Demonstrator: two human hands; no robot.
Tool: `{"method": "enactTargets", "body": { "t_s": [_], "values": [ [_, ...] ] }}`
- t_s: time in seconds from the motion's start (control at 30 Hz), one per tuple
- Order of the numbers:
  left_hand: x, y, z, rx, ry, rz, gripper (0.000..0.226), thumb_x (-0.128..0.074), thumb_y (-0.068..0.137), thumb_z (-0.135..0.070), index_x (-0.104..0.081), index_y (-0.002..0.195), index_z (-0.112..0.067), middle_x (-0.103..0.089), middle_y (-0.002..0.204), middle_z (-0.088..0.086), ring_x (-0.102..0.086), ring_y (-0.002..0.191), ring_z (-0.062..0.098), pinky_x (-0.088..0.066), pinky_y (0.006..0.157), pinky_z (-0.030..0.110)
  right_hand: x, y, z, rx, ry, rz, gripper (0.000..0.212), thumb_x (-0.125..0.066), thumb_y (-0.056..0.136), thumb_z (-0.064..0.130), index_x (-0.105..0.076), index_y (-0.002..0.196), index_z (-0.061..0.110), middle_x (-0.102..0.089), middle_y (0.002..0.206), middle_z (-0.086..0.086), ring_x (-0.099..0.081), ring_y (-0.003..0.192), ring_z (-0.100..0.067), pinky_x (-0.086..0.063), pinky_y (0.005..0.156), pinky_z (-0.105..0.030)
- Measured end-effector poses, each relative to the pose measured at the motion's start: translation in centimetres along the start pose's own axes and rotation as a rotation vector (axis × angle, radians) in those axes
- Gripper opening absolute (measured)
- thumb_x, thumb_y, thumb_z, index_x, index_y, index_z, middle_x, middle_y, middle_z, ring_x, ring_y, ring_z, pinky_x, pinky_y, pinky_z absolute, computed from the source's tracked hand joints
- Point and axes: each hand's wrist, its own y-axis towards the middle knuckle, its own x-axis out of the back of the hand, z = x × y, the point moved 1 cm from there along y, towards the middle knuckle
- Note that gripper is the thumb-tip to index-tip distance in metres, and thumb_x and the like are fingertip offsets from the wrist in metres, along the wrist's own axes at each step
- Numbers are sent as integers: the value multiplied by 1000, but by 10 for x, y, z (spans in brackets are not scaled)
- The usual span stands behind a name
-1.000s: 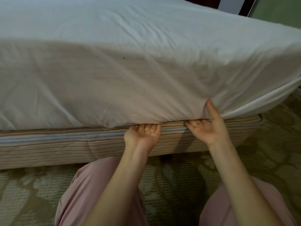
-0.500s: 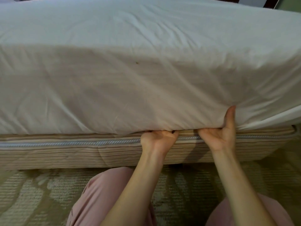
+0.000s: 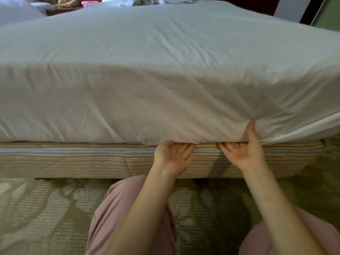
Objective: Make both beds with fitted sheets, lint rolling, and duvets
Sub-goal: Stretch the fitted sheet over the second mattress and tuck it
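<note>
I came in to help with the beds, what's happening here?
A person down on the carpet is tucking the white fitted sheet in above the striped base. The left hand and right hand grip its lower edge, palms up, the right thumb pressed against the sheet's side. Toward the right corner the hem is not yet tucked.

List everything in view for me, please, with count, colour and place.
sheet: one, white, covering the top and near side above the base.
base: one, beige-striped, directly below the sheet.
carpet: one, green-beige patterned, floor.
bedding: one heap, white, upper left corner.
trousers: one pair, pink, bottom edge.
left hand: one, fingers curled at the sheet's lower edge.
right hand: one, thumb up on the sheet, fingers curled under its edge.
</note>
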Motion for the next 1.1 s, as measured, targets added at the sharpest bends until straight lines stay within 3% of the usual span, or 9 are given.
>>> {"method": "enactTargets", "body": {
  "t_s": [0.07, 0.17, 0.27, 0.37, 0.43, 0.53, 0.6, 0.93, 1.1],
  "values": [
    [7, -30, -5, -68, 218, -59, 35, -34, 97, -22, -56, 119, -6, -65, 117, 8, -62, 105, 19, -40, 91, 33, -3, -27, 3, -114, -393, 30, 56, -58, 87, 48, -49, 123, 5, -64, 114, -15, -63, 101, -27, -49, 90, -39],
    [-9, -81, -33, -431, 617, -132, 22, -40, 95, -16, -60, 87, -13, -70, 78, -1, -61, 57, 5, -36, 56, 22, -42, -73, 18, -36, -1141, 396, 18, -60, 89, 19, -64, 99, 4, -74, 90, -8, -71, 72, -14, -53, 61, -20],
    [-67, -127, -85, -960, 924, -69, 23, -45, 93, -9, -58, 75, -14, -67, 71, -1, -54, 48, 7, -34, 46, 18, -127, -97, 56, 466, -1267, 548, 12, -61, 89, 10, -66, 78, 9, -71, 68, 0, -63, 52, -6, -47, 49, -16],
    [-143, -130, -148, -1406, 1231, -76, 23, -42, 89, -7, -57, 73, -11, -67, 78, 5, -56, 55, 11, -41, 48, 17, -223, -80, 100, 975, -1297, 412, 20, -60, 90, 21, -65, 74, 11, -70, 72, -2, -61, 52, -7, -46, 50, -18],
    [-171, -103, -184, -1539, 1433, -189, 21, -40, 88, -11, -58, 80, -4, -67, 80, 10, -57, 59, 15, -46, 57, 26, -262, -43, 113, 1118, -1538, 285, 26, -57, 91, 29, -66, 80, 7, -70, 80, -6, -63, 65, -12, -52, 65, -28],
    [-155, -41, -213, -1501, 1849, -416, 24, -40, 91, -15, -59, 92, -1, -65, 93, 17, -59, 84, 32, -47, 71, 38, -256, 22, 97, 1057, -1864, 182, 29, -53, 92, 36, -62, 90, 8, -65, 93, -6, -60, 92, -27, -45, 77, -34],
    [-133, -14, -218, -1375, 2023, -501, 25, -39, 93, -19, -59, 98, -6, -60, 101, 13, -55, 96, 33, -40, 75, 34, -234, 49, 86, 1098, -1801, 144, 25, -51, 92, 37, -58, 89, 13, -60, 95, -5, -56, 95, -27, -40, 76, -33],
    [-120, -18, -216, -1290, 2215, -435, 33, -29, 100, -33, -49, 123, -23, -46, 129, 1, -37, 119, 27, -27, 95, 38, -212, 44, 94, 1226, -1829, 5, 26, -44, 94, 33, -56, 101, 11, -55, 111, -9, -46, 108, -31, -37, 89, -39],
    [-127, -18, -212, -1257, 2200, -423, 37, -27, 100, -36, -47, 131, -31, -42, 142, -9, -35, 131, 18, -24, 103, 37, -241, 57, 103, 1167, -1869, 63, 28, -46, 93, 38, -53, 92, 11, -57, 102, -8, -53, 98, -30, -41, 83, -38]
  ]
}}
